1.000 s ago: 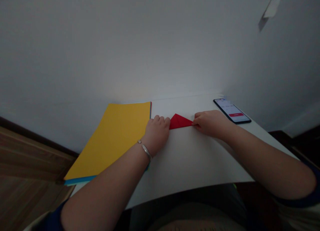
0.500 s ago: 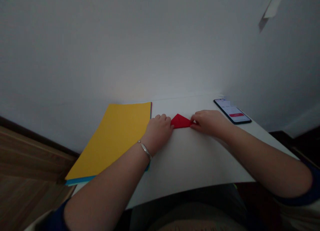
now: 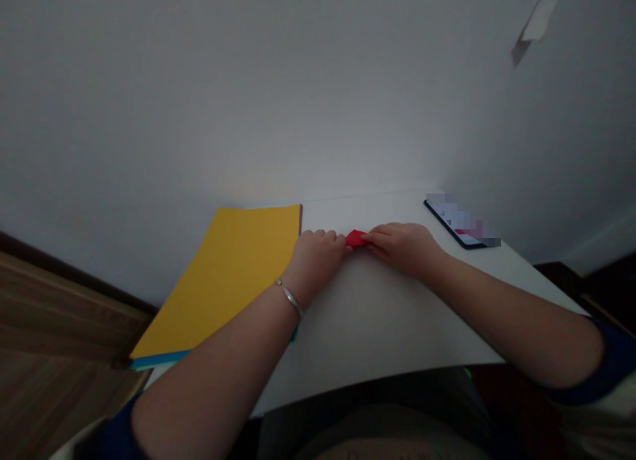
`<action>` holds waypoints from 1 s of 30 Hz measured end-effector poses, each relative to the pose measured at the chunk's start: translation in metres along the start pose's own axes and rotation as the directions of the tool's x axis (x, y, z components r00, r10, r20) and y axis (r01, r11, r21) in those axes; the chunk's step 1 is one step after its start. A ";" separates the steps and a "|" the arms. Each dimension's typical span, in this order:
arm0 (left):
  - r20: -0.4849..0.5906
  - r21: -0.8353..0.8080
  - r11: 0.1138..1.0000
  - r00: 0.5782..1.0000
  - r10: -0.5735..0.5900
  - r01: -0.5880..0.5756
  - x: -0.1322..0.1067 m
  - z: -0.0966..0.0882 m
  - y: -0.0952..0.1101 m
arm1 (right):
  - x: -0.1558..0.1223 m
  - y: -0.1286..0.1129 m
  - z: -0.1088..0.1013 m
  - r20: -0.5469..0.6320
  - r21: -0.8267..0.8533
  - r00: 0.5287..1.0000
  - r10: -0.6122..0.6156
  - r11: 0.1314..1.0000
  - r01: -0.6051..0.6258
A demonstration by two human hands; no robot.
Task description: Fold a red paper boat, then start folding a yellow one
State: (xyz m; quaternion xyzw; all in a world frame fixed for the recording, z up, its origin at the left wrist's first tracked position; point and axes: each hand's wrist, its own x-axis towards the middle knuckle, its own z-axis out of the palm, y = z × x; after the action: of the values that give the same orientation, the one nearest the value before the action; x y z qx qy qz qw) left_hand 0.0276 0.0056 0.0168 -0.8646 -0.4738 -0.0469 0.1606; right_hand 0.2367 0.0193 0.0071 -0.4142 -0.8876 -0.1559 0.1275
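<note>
A small piece of folded red paper (image 3: pixel 356 238) lies between my two hands over the white table. My left hand (image 3: pixel 320 261) grips its left end, fingers curled and thumb pressed close. On the other side, my right hand (image 3: pixel 400 246) pinches the paper's right end with thumb and fingertips. Both ends are hidden by the fingers; only the middle with its low peak shows. A silver bangle (image 3: pixel 292 301) circles my left wrist.
A stack of coloured paper with a yellow sheet (image 3: pixel 233 261) on top lies left, partly under my left forearm. At the far right of the white table (image 3: pixel 377 327) rests a phone (image 3: pixel 460 225). A wall (image 3: pixel 318 102) rises behind the table.
My right hand has moved left along the red paper, closer to my left hand. Less of the paper shows now. My left hand has shifted slightly right.
</note>
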 end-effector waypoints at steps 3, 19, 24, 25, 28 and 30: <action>-0.121 0.016 1.000 0.993 0.011 -0.009 0.000 -0.003 0.000 | -0.001 0.000 -0.001 -0.121 -0.027 0.993 -0.012 1.000 0.009; -0.445 -0.017 0.987 0.885 0.135 -0.158 -0.002 0.000 0.003 | -0.001 -0.012 -0.007 -0.374 0.021 0.922 -0.104 0.992 0.121; -0.337 0.050 0.989 0.930 0.151 -0.142 -0.004 -0.004 0.004 | 0.000 -0.013 -0.006 -0.332 0.019 0.940 -0.077 0.996 0.088; -0.303 0.054 0.988 0.941 0.152 -0.142 -0.005 -0.006 0.004 | 0.000 -0.013 -0.007 -0.317 0.022 0.946 -0.066 0.997 0.076; -0.200 0.033 0.990 0.970 0.141 -0.137 -0.006 -0.010 0.005 | 0.000 -0.012 -0.007 -0.248 0.025 0.968 -0.040 0.999 0.047; -0.154 0.012 0.991 0.979 0.130 -0.130 -0.006 -0.013 0.006 | 0.000 -0.011 -0.007 -0.203 0.021 0.978 -0.042 0.999 0.048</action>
State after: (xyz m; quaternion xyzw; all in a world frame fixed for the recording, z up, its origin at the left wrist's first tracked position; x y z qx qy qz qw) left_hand 0.0305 -0.0063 0.0261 -0.8873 -0.4023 -0.1028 0.2006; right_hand 0.2293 0.0096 0.0117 -0.3742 -0.8811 -0.1887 0.2190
